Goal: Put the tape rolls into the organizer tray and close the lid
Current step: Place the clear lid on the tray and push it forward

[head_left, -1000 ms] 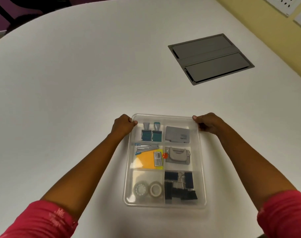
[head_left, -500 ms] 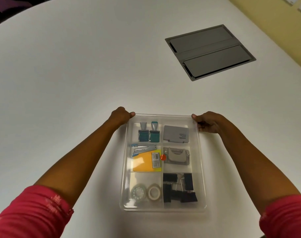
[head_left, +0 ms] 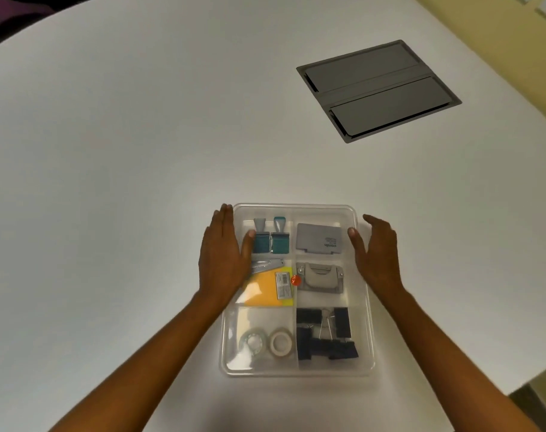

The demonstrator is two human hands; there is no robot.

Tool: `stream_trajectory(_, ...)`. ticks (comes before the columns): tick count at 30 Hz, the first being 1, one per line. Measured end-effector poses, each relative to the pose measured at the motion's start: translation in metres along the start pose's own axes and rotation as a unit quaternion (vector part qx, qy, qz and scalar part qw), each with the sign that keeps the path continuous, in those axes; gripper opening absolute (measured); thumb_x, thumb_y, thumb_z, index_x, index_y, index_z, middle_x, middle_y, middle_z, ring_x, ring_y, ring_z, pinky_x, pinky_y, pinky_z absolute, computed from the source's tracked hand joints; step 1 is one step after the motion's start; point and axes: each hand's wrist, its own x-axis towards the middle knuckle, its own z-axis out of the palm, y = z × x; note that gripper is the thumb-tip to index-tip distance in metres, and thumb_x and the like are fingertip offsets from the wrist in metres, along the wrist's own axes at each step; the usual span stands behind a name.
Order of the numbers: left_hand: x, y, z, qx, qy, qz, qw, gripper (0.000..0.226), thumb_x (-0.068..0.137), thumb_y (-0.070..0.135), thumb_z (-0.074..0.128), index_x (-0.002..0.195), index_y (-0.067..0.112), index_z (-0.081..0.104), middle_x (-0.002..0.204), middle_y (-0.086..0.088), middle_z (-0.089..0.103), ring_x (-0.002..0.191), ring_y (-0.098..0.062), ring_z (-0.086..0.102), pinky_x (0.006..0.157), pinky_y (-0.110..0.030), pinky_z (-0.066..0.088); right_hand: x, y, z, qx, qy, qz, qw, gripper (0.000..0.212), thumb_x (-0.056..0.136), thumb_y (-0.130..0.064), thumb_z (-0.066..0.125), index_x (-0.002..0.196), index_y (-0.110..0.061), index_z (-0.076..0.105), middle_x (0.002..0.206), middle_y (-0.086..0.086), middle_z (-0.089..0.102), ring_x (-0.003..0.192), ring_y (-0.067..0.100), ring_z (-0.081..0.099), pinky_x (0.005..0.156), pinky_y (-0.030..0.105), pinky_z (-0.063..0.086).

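A clear plastic organizer tray (head_left: 296, 208) lies on the white table right in front of me, with a clear lid over it. Two tape rolls (head_left: 253, 342) (head_left: 281, 340) lie side by side in its near left compartment. My left hand (head_left: 225, 257) rests flat along the tray's left edge, fingers together, thumb on the lid. My right hand (head_left: 374, 254) hovers open beside the tray's right edge, palm turned inward, thumb at the rim.
The other compartments hold two teal stamps (head_left: 270, 238), a grey case (head_left: 320, 240), a stapler (head_left: 320, 277), yellow sticky notes (head_left: 265, 289) and black binder clips (head_left: 323, 333). A grey cable hatch (head_left: 379, 88) is set in the table at the far right.
Both hands have let go of the tray's far corners and slid back along its sides, opening flat. The tray sits in about the same spot.
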Motion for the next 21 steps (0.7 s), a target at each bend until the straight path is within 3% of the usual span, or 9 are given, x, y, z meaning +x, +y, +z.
stream_trajectory(3, -0.037, -0.01, 0.01, 0.037, -0.003, 0.031, 0.999, 0.073, 0.092, 0.056, 0.028, 0.152, 0.022, 0.007, 0.162, 0.002, 0.009, 0.148, -0.012, 0.001, 0.117, -0.03, -0.003, -0.043, 0.015, 0.012, -0.037, -0.01, -0.043, 0.998, 0.063, 0.096, -0.045, 0.04, 0.149, -0.017, 0.019, 0.157, 0.008, 0.025, 0.146, 0.024, 0.019, 0.118, 0.04, 0.015)
stream_trajectory(7, -0.057, -0.022, 0.019, 0.072, -0.013, 0.035, 0.997, 0.072, 0.094, 0.053, 0.033, 0.152, 0.024, 0.002, 0.162, 0.007, 0.001, 0.146, -0.008, -0.006, 0.116, -0.023, -0.018, -0.063, 0.025, 0.022, -0.107, -0.019, -0.108, 0.988, 0.07, 0.094, -0.046, 0.035, 0.151, -0.019, 0.005, 0.161, 0.002, 0.008, 0.148, 0.016, -0.002, 0.119, 0.036, -0.003)
stream_trajectory(9, -0.06, -0.025, 0.022, 0.088, -0.02, 0.034, 0.995, 0.073, 0.093, 0.054, 0.033, 0.152, 0.024, 0.001, 0.161, 0.007, -0.002, 0.147, -0.01, -0.006, 0.114, -0.02, -0.022, -0.065, 0.027, 0.025, -0.13, -0.017, -0.108, 0.985, 0.071, 0.094, -0.048, 0.032, 0.151, -0.017, 0.003, 0.161, 0.002, 0.005, 0.148, 0.016, -0.006, 0.119, 0.035, -0.006)
stream_trajectory(13, -0.063, -0.027, 0.028, 0.113, -0.025, 0.03, 0.993, 0.076, 0.091, 0.056, 0.033, 0.152, 0.023, 0.002, 0.162, 0.004, 0.001, 0.148, -0.013, -0.004, 0.116, -0.027, -0.018, -0.066, 0.03, 0.027, -0.168, -0.011, -0.11, 0.98, 0.073, 0.093, -0.056, 0.021, 0.151, -0.015, 0.004, 0.161, 0.002, 0.003, 0.147, 0.016, -0.01, 0.119, 0.034, -0.01)
stream_trajectory(18, -0.061, -0.029, 0.031, 0.102, -0.025, 0.03, 0.994, 0.077, 0.091, 0.057, 0.036, 0.152, 0.026, 0.001, 0.162, 0.005, 0.001, 0.145, -0.009, -0.005, 0.117, -0.029, -0.016, -0.064, 0.031, 0.03, -0.168, -0.017, -0.113, 0.979, 0.078, 0.09, -0.066, 0.007, 0.151, -0.017, 0.002, 0.161, 0.003, 0.004, 0.147, 0.017, -0.009, 0.12, 0.041, -0.004)
stream_trajectory(21, -0.061, -0.031, 0.033, 0.095, -0.024, 0.033, 0.995, 0.077, 0.089, 0.061, 0.032, 0.151, 0.028, -0.001, 0.162, 0.005, 0.001, 0.147, -0.012, -0.002, 0.119, -0.033, -0.013, -0.063, 0.032, 0.031, -0.162, -0.02, -0.113, 0.98, 0.077, 0.091, -0.065, 0.01, 0.151, -0.019, 0.0, 0.162, 0.003, 0.003, 0.148, 0.018, -0.007, 0.12, 0.041, -0.004)
